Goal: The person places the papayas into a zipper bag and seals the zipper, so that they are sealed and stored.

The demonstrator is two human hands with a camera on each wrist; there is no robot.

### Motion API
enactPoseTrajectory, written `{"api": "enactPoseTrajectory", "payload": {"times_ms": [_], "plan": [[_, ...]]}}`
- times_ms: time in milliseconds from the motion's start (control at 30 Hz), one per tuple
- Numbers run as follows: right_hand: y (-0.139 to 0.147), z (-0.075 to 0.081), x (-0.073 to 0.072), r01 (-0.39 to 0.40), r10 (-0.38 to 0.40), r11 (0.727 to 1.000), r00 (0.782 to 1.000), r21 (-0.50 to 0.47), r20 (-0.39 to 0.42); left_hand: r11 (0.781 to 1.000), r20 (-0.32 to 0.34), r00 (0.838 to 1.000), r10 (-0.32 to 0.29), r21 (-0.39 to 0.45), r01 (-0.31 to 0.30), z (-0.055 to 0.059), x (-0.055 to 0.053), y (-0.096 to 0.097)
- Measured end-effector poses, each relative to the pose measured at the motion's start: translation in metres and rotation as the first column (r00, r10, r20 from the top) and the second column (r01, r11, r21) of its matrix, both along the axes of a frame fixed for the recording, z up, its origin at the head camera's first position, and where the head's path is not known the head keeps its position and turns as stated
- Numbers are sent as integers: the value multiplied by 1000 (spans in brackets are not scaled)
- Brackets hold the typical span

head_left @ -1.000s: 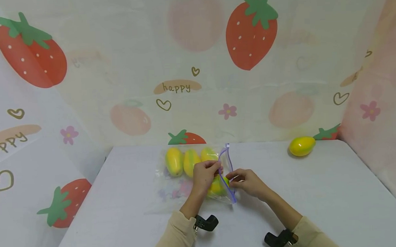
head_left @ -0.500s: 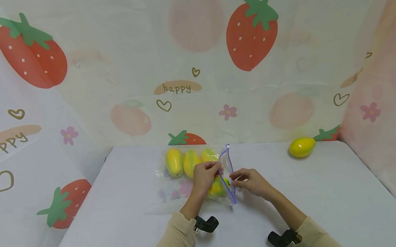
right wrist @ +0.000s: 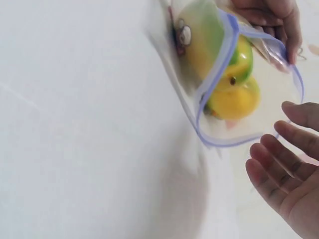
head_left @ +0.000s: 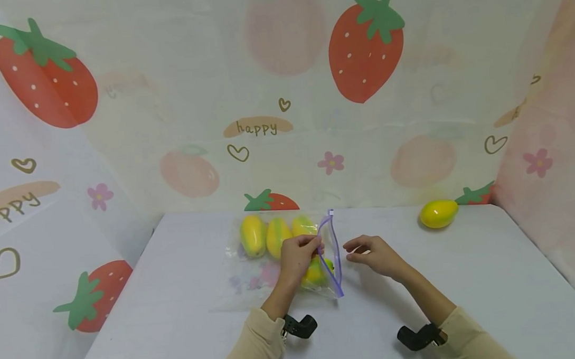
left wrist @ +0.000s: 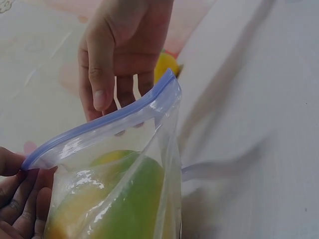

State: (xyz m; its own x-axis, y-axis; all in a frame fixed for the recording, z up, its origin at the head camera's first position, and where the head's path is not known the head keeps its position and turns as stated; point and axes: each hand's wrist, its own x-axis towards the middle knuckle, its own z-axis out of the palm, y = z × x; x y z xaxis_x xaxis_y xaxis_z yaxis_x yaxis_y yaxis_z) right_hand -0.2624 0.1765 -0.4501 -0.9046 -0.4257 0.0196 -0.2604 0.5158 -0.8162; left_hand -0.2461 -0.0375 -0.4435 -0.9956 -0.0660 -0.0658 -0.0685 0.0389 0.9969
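A clear zip bag (head_left: 246, 294) with a purple zip edge (left wrist: 99, 119) lies on the table, its mouth gaping to the right. Inside it sit several yellow-green mangoes (head_left: 253, 236), one of them close to the mouth (right wrist: 233, 102). My left hand (head_left: 297, 261) pinches the bag's purple edge between thumb and fingers and holds the mouth apart. Just right of the mouth, my right hand (head_left: 376, 256) hovers with loosely extended fingers and nothing in them; the right wrist view shows its palm (right wrist: 299, 199) turned up.
One more mango (head_left: 439, 214) lies at the table's far right edge. Behind the white table (head_left: 486, 278) hangs a cloth backdrop (head_left: 283, 53) printed with strawberries. A black wrist camera (head_left: 299, 326) sits on my left wrist, another (head_left: 419, 337) on my right.
My right hand has drawn back from the bag's mouth, rightward and slightly up, with its fingers now apart from the bag. The left hand and bag have stayed put.
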Motion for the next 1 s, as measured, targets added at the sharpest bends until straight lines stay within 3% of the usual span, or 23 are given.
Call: {"api": "enactPoseTrajectory", "payload": {"times_ms": [333, 733, 1000], "plan": [[29, 13, -14, 51, -52, 996, 999, 73, 11, 1000, -12, 1000, -6, 20, 6, -2, 0, -1], [68, 33, -30, 142, -104, 960, 981, 240, -163, 1000, -19, 1000, -5, 16, 6, -4, 0, -4], [99, 52, -32, 155, -69, 927, 966, 342, -251, 1000, -16, 1000, -7, 28, 8, -4, -1, -4]]}}
